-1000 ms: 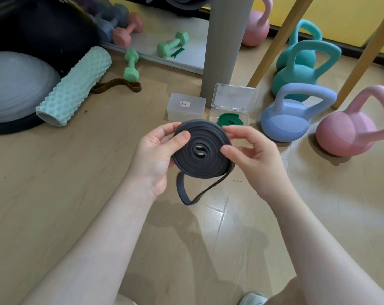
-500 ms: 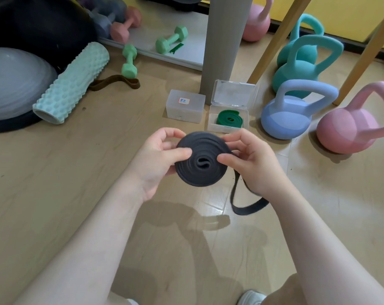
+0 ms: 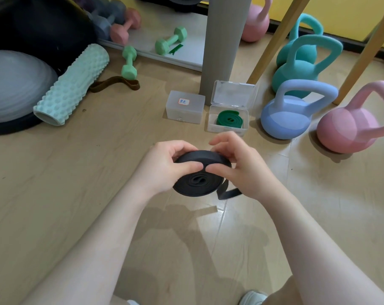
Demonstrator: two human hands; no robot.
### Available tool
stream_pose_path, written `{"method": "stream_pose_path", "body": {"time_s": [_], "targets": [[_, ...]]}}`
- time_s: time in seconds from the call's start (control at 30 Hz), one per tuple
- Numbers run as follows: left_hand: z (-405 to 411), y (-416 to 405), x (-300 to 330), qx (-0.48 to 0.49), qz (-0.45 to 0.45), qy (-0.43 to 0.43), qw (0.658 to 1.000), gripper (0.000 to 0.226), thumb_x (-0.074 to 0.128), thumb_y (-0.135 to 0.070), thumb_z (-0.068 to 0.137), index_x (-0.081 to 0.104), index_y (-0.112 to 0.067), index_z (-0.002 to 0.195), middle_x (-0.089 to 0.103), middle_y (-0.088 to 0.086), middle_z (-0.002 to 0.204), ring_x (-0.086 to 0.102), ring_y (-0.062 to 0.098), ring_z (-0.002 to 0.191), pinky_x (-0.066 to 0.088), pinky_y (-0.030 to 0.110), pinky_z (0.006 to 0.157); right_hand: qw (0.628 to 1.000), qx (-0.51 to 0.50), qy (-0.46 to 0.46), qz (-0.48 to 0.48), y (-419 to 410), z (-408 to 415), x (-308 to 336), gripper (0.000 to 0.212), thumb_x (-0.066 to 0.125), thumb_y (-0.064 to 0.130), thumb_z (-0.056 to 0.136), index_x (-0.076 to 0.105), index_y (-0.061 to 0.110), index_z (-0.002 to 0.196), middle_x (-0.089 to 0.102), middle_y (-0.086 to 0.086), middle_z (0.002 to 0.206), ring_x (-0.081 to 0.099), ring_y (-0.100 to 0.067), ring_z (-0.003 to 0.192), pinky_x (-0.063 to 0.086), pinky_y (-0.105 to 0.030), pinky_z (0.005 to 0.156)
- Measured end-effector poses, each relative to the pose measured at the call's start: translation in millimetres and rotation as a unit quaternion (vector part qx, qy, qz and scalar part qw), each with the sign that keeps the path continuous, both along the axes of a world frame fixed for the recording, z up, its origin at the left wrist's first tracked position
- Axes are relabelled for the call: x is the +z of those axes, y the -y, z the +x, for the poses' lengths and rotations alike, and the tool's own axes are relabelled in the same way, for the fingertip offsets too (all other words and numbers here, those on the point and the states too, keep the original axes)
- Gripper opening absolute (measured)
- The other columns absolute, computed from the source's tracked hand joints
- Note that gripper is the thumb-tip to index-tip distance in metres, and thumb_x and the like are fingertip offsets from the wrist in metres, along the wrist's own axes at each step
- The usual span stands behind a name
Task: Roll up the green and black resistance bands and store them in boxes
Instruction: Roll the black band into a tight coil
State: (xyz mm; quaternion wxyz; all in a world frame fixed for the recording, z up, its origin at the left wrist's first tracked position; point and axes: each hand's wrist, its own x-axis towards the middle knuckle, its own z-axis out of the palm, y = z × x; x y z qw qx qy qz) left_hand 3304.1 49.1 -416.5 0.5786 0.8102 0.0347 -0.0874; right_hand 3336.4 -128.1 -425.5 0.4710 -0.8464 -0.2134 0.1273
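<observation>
Both hands, left hand point(image 3: 162, 166) and right hand point(image 3: 241, 168), pinch the coiled black rubber resistance band point(image 3: 197, 183). Short tail point(image 3: 228, 193) loose: keep thumbs tight, wrap it flush.

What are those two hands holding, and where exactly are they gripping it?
Both hands, left and right, grip the coiled black resistance band at its upper rim.

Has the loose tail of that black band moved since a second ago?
Yes. The loose tail of the black band hung below the coil near the left hand; now it is shorter, under the right hand, on the blue kettlebell side.
</observation>
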Motion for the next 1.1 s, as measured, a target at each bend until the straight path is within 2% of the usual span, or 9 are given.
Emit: {"method": "stream_pose_path", "body": {"time_s": [0.1, 0.2, 0.33, 0.6, 0.7, 0.8, 0.87, 1.0, 1.1], "targets": [[0, -2, 5, 0.073, -0.090, 0.016, 0.993, 0.025, 0.069, 0.001, 0.076, 0.065, -0.023, 0.085, 0.071, -0.008, 0.079, 0.066, 0.002, 0.070, 0.051, 0.015, 0.065, 0.999, -0.030, -0.009, 0.009, 11, 4, 3, 0.033, 0.069, 0.021, 0.079, 0.046, 0.040, 0.092, 0.061, 0.017, 0.090, 0.059, -0.004, 0.088, 0.048, -0.023, 0.085], [0, -3, 7, 0.131, -0.150, 0.039, 0.979, 0.030, 0.066, 0.003, 0.076, 0.065, -0.025, 0.086, 0.071, -0.012, 0.075, 0.065, -0.002, 0.072, 0.048, 0.010, 0.064, 0.996, -0.041, -0.027, 0.074, 14, 3, 6, 0.026, 0.065, 0.016, 0.084, 0.054, 0.036, 0.096, 0.061, 0.016, 0.090, 0.058, -0.012, 0.088, 0.049, -0.035, 0.089], [1, 5, 9, 0.164, -0.219, 0.053, 0.960, 0.029, 0.064, 0.005, 0.076, 0.065, -0.022, 0.086, 0.071, -0.014, 0.072, 0.065, -0.002, 0.072, 0.048, 0.010, 0.065, 0.978, -0.057, -0.055, 0.191, 9, 2, 9, 0.024, 0.058, 0.009, 0.086, 0.056, 0.031, 0.096, 0.059, 0.019, 0.087, 0.060, -0.007, 0.080, 0.049, -0.025, 0.076], [-1, 16, 1, 0.178, -0.344, -0.040, 0.921, 0.017, 0.060, -0.007, 0.078, 0.061, -0.018, 0.092, 0.071, -0.007, 0.081, 0.065, 0.007, 0.074, 0.053, 0.022, 0.069, 0.969, -0.094, -0.051, 0.224, 5, 1, 16, 0.033, 0.057, -0.003, 0.086, 0.061, 0.026, 0.100, 0.065, 0.003, 0.091, 0.063, -0.001, 0.078, 0.052, -0.018, 0.077], [-2, 13, -1, 0.123, -0.292, -0.090, 0.944, 0.019, 0.058, -0.002, 0.083, 0.055, -0.019, 0.092, 0.068, -0.004, 0.084, 0.061, 0.012, 0.074, 0.049, 0.029, 0.072, 0.982, -0.111, -0.014, 0.153, 10, 4, 14, 0.033, 0.061, 0.002, 0.085, 0.064, 0.032, 0.100, 0.068, 0.004, 0.093, 0.065, -0.012, 0.082, 0.055, -0.025, 0.077], [2, 2, -5, 0.051, -0.115, -0.068, 0.990, 0.030, 0.064, -0.002, 0.080, 0.052, -0.024, 0.096, 0.069, -0.004, 0.086, 0.061, 0.016, 0.081, 0.047, 0.031, 0.079, 0.997, -0.068, 0.034, 0.034, 14, 2, 10, 0.030, 0.064, 0.010, 0.084, 0.066, 0.033, 0.104, 0.068, 0.013, 0.092, 0.065, -0.010, 0.082, 0.056, -0.029, 0.076], [3, 0, -6, -0.003, -0.045, -0.053, 0.998, 0.031, 0.071, -0.007, 0.076, 0.055, -0.025, 0.096, 0.069, -0.006, 0.087, 0.063, 0.014, 0.084, 0.049, 0.027, 0.078, 0.998, -0.030, 0.045, -0.027, 12, 0, 7, 0.027, 0.065, 0.014, 0.083, 0.068, 0.029, 0.105, 0.067, 0.015, 0.091, 0.064, -0.008, 0.081, 0.054, -0.030, 0.077], [2, 7, -7, -0.050, -0.019, -0.038, 0.998, 0.023, 0.073, -0.008, 0.075, 0.062, -0.019, 0.091, 0.069, -0.005, 0.085, 0.066, 0.009, 0.078, 0.052, 0.022, 0.073, 0.999, 0.006, 0.012, -0.029, 6, -2, 3, 0.024, 0.066, 0.015, 0.082, 0.065, 0.030, 0.101, 0.070, 0.010, 0.089, 0.065, -0.010, 0.080, 0.053, -0.030, 0.078], [3, 7, -7, -0.027, -0.033, -0.021, 0.999, 0.019, 0.072, -0.006, 0.075, 0.063, -0.019, 0.086, 0.069, -0.005, 0.081, 0.064, 0.005, 0.072, 0.051, 0.017, 0.068, 1.000, -0.015, -0.025, 0.010, 4, -1, 5, 0.026, 0.070, 0.015, 0.079, 0.053, 0.034, 0.086, 0.065, 0.016, 0.080, 0.063, -0.002, 0.068, 0.051, -0.018, 0.066]]}}
